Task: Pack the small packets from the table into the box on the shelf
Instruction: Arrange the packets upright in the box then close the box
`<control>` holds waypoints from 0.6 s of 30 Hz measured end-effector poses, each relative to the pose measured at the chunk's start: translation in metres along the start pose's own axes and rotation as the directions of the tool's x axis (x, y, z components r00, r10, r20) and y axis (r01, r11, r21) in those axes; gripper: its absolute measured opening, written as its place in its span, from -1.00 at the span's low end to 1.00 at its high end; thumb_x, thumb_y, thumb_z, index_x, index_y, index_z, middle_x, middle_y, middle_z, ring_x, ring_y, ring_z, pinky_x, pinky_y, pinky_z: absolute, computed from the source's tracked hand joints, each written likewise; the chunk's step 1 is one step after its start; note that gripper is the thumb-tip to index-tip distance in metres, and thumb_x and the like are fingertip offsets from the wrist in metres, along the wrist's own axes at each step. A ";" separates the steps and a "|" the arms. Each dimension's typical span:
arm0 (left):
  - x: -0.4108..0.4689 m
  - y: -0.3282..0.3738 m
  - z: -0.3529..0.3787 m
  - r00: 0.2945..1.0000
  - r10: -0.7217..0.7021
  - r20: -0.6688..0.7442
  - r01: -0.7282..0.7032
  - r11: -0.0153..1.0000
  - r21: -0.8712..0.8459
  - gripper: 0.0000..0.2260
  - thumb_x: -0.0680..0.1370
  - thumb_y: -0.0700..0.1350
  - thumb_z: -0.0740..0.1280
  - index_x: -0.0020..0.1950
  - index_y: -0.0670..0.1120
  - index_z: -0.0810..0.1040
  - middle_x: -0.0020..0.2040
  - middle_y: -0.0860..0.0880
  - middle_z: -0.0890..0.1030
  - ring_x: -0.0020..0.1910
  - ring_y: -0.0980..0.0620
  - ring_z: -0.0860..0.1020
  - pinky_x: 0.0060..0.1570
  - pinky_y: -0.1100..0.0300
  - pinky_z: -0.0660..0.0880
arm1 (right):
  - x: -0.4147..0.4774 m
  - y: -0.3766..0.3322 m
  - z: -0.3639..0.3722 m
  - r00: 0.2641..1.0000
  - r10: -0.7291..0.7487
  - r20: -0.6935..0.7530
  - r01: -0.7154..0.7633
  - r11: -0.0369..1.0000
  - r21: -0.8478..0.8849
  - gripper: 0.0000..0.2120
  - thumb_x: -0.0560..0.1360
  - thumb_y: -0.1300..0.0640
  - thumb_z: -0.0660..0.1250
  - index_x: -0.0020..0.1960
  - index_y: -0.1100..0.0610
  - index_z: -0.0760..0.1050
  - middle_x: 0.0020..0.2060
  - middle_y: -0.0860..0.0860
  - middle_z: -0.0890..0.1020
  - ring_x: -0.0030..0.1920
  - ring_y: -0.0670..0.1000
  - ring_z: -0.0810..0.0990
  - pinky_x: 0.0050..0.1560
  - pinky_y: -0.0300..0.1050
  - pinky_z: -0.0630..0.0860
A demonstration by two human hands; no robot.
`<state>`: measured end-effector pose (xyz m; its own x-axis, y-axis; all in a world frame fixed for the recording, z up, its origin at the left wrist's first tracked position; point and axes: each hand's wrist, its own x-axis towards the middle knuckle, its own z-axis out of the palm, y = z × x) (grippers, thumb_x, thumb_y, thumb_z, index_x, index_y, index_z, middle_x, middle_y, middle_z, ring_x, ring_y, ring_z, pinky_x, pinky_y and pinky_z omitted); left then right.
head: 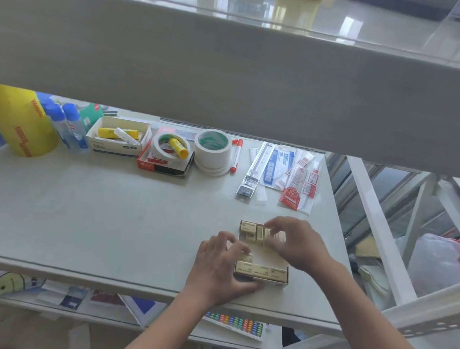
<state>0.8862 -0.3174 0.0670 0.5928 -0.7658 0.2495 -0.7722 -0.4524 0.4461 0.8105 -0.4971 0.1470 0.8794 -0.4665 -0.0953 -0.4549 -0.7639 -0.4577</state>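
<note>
A small open cardboard box [278, 284] lies on the white shelf [99, 215] near its front right edge. Beige small packets [261, 271] lie in a row along its near wall, and more packets [248, 228] stand at its far end. My right hand [296, 242] reaches over the far end, fingers pinched on a packet [269, 235] inside the box. My left hand [222, 265] rests against the box's left side, its fingertips touching a packet at the left rim. The middle of the box is partly hidden by both hands.
Along the shelf's back stand a yellow roll [20, 121], blue-capped bottles [67, 127], two open boxes with glue sticks [119, 135] and tape, a tape stack [212, 151], a red marker [236, 154] and sealed packs [296, 177]. An upper shelf [237, 71] overhangs. A white metal frame [378, 224] stands right.
</note>
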 end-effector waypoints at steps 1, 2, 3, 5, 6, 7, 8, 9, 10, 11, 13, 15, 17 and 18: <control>0.000 0.000 0.001 1.000 -0.001 -0.001 0.001 1.000 0.014 -0.41 0.24 0.50 0.28 0.11 0.17 0.41 0.08 0.10 0.31 0.04 0.08 0.38 0.09 0.16 0.33 | 0.001 -0.002 0.005 1.000 -0.024 0.018 0.025 0.998 -0.059 -0.70 0.40 -0.07 0.43 0.12 -0.11 0.55 -0.08 -0.15 0.60 0.00 -0.06 0.58 -0.05 -0.10 0.49; 0.000 -0.001 0.001 1.000 -0.004 0.000 0.004 1.000 0.024 -0.41 0.24 0.50 0.27 0.11 0.18 0.41 0.09 0.09 0.31 0.06 0.07 0.38 0.10 0.14 0.34 | 0.002 -0.005 0.009 0.999 -0.042 0.019 0.044 0.994 -0.103 -0.65 0.39 -0.11 0.42 0.16 -0.10 0.53 -0.04 -0.12 0.57 0.01 -0.04 0.57 -0.06 -0.10 0.48; 0.001 -0.001 0.001 1.000 -0.008 0.006 0.008 1.000 0.031 -0.41 0.24 0.51 0.26 0.11 0.19 0.41 0.10 0.09 0.30 0.07 0.06 0.38 0.11 0.13 0.34 | 0.003 -0.008 0.013 0.999 -0.049 0.009 0.050 0.990 -0.132 -0.60 0.38 -0.16 0.42 0.18 -0.09 0.52 0.00 -0.10 0.55 0.02 -0.01 0.57 -0.07 -0.09 0.47; 0.001 0.000 0.001 1.000 -0.016 0.024 0.015 0.999 0.041 -0.42 0.24 0.52 0.25 0.10 0.20 0.41 0.11 0.09 0.29 0.09 0.05 0.36 0.14 0.12 0.34 | 0.005 -0.012 0.018 0.999 -0.036 -0.020 0.032 0.986 -0.166 -0.54 0.34 -0.21 0.44 0.17 -0.06 0.52 0.04 -0.06 0.51 0.00 0.04 0.57 -0.08 -0.06 0.47; 0.001 0.000 0.001 0.999 -0.020 0.030 0.019 0.999 0.045 -0.42 0.23 0.52 0.25 0.09 0.20 0.40 0.11 0.09 0.29 0.09 0.05 0.35 0.15 0.11 0.33 | 0.006 -0.012 0.019 0.999 -0.024 -0.033 0.018 0.985 -0.174 -0.54 0.32 -0.21 0.45 0.16 -0.07 0.52 0.04 -0.05 0.49 -0.01 0.05 0.58 -0.10 -0.07 0.46; 0.001 -0.001 0.002 0.999 -0.023 0.033 0.022 0.999 0.047 -0.42 0.23 0.52 0.25 0.08 0.20 0.40 0.10 0.10 0.28 0.09 0.06 0.35 0.15 0.11 0.33 | 0.006 -0.011 0.020 0.999 -0.015 -0.040 0.008 0.984 -0.179 -0.54 0.32 -0.20 0.46 0.15 -0.08 0.52 0.04 -0.05 0.48 -0.02 0.06 0.57 -0.12 -0.08 0.44; 0.001 -0.001 0.002 0.999 -0.026 0.033 0.025 0.998 0.049 -0.42 0.23 0.53 0.25 0.07 0.20 0.40 0.10 0.10 0.29 0.08 0.06 0.35 0.15 0.11 0.33 | 0.006 -0.009 0.020 0.999 -0.014 -0.039 0.006 0.983 -0.183 -0.56 0.32 -0.17 0.46 0.15 -0.09 0.52 0.04 -0.05 0.47 -0.02 0.05 0.57 -0.14 -0.09 0.42; 0.002 -0.001 0.003 0.999 -0.028 0.031 0.026 0.998 0.051 -0.42 0.23 0.53 0.24 0.06 0.19 0.40 0.10 0.10 0.29 0.08 0.06 0.35 0.15 0.11 0.33 | 0.005 -0.007 0.019 0.999 -0.020 -0.032 0.014 0.982 -0.186 -0.58 0.32 -0.15 0.46 0.15 -0.10 0.52 0.04 -0.06 0.47 -0.01 0.04 0.57 -0.15 -0.10 0.41; 0.002 -0.001 0.003 0.999 -0.028 0.030 0.026 0.998 0.053 -0.42 0.23 0.54 0.24 0.06 0.19 0.39 0.10 0.10 0.29 0.08 0.06 0.35 0.15 0.11 0.33 | 0.004 -0.005 0.018 0.999 -0.034 -0.024 0.028 0.982 -0.187 -0.59 0.33 -0.13 0.46 0.15 -0.10 0.52 0.05 -0.07 0.48 0.00 0.03 0.56 -0.15 -0.11 0.40; 0.002 -0.001 0.003 0.999 -0.027 0.029 0.025 0.998 0.055 -0.42 0.23 0.54 0.23 0.06 0.19 0.39 0.10 0.10 0.29 0.08 0.06 0.35 0.14 0.11 0.33 | 0.004 -0.003 0.016 0.999 -0.049 -0.020 0.045 0.982 -0.185 -0.60 0.34 -0.12 0.45 0.15 -0.09 0.53 0.05 -0.08 0.50 0.01 0.02 0.56 -0.15 -0.11 0.40; 0.002 -0.001 0.003 0.999 -0.024 0.031 0.022 0.998 0.054 -0.41 0.23 0.56 0.21 0.05 0.20 0.39 0.10 0.10 0.29 0.08 0.06 0.34 0.14 0.12 0.32 | 0.004 -0.001 0.012 0.997 -0.065 -0.029 0.059 0.985 -0.163 -0.60 0.36 -0.10 0.45 0.17 -0.07 0.54 0.06 -0.09 0.54 0.05 0.01 0.56 -0.10 -0.11 0.43; 0.001 -0.001 0.002 0.999 -0.027 0.033 0.025 0.999 0.039 -0.40 0.22 0.58 0.18 0.05 0.20 0.39 0.10 0.11 0.28 0.08 0.07 0.32 0.14 0.13 0.30 | 0.004 0.002 0.009 0.997 -0.054 -0.050 0.046 0.989 -0.142 -0.59 0.37 -0.08 0.44 0.19 -0.04 0.54 0.07 -0.08 0.57 0.09 0.01 0.56 -0.03 -0.08 0.47; 0.001 -0.001 0.002 0.999 -0.028 0.036 0.027 0.999 0.031 -0.40 0.22 0.58 0.17 0.05 0.20 0.39 0.10 0.11 0.28 0.08 0.08 0.31 0.15 0.14 0.29 | 0.003 0.004 0.008 0.998 -0.045 -0.031 0.039 0.983 -0.179 -0.62 0.40 -0.08 0.41 0.19 -0.04 0.53 0.06 -0.04 0.54 0.07 0.04 0.56 -0.04 -0.06 0.47; 0.001 -0.001 0.002 0.999 -0.025 0.040 0.024 0.999 0.031 -0.41 0.23 0.58 0.18 0.05 0.20 0.38 0.10 0.11 0.28 0.08 0.09 0.31 0.15 0.15 0.29 | 0.002 0.005 0.008 0.999 -0.050 -0.006 0.047 0.975 -0.215 -0.64 0.42 -0.08 0.38 0.19 -0.05 0.51 0.06 -0.03 0.52 0.04 0.07 0.57 -0.07 -0.06 0.45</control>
<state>0.8871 -0.3188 0.0657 0.6026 -0.7715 0.2038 -0.7645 -0.4849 0.4248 0.8115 -0.4982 0.1377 0.9000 -0.4308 -0.0670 -0.4325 -0.8630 -0.2610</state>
